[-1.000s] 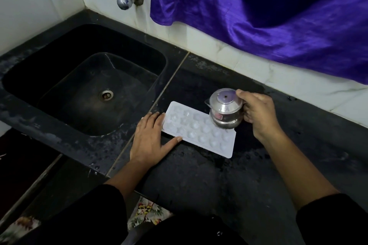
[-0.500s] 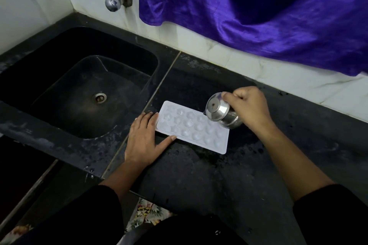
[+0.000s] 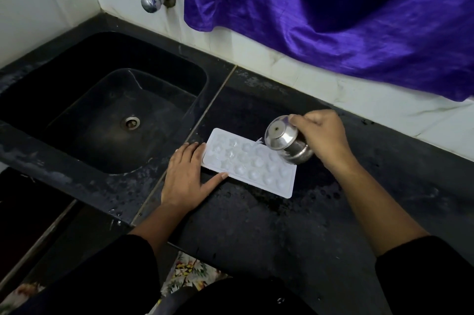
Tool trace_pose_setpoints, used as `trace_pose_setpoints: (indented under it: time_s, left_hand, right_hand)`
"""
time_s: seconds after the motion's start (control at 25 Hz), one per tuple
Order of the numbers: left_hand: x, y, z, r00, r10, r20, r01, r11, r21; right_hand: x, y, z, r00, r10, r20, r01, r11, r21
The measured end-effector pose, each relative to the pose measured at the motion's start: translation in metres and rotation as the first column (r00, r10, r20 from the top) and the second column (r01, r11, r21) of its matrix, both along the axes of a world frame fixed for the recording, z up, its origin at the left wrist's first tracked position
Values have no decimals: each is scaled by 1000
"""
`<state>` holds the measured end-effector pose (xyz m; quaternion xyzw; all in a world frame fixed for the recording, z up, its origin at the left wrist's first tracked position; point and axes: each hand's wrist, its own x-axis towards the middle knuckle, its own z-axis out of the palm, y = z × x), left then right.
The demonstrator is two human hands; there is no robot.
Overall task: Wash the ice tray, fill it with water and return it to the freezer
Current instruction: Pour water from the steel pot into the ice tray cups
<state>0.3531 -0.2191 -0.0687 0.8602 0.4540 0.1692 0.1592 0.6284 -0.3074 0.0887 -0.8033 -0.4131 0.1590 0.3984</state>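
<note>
Right hand [image 3: 324, 135] grips tilted steel pot [image 3: 286, 141]; flat left hand [image 3: 186, 179] steadies ice tray [image 3: 250, 164]

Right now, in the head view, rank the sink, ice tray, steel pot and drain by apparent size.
1. sink
2. ice tray
3. steel pot, held slightly nearer the camera, yet clearly smaller than the tray
4. drain

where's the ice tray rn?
Head view, mid-frame: the ice tray lies on the black counter right of the sink, left hand against its left end, right hand holding a steel pot tilted over it.
</note>
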Motion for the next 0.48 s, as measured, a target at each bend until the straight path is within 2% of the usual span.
trace_pose_setpoints:
  time_s: [0.08,0.28,0.32,0.4,0.48]
  left_hand:
    - [0,0,0,1000,0,-7,0,1000,2]
    - [0,1,-1,1000,-7,-6,7,1000,12]
    - [0,1,-1,1000,-11,-5,11,1000,14]
    - [0,2,-1,1000,-14,-8,14,1000,19]
    - [0,2,-1,1000,-17,-11,17,1000,24]
  right_hand:
    - [7,-10,-2,955,-60,-290,100,987,123]
    - [19,-38,-4,761,-49,-647,274,928,252]
    - [20,-42,-2,730,-28,-683,296,914,278]
    - [22,-46,4,730,-22,-683,318,895,311]
    - [23,-44,7,825,-70,-561,279,913,297]
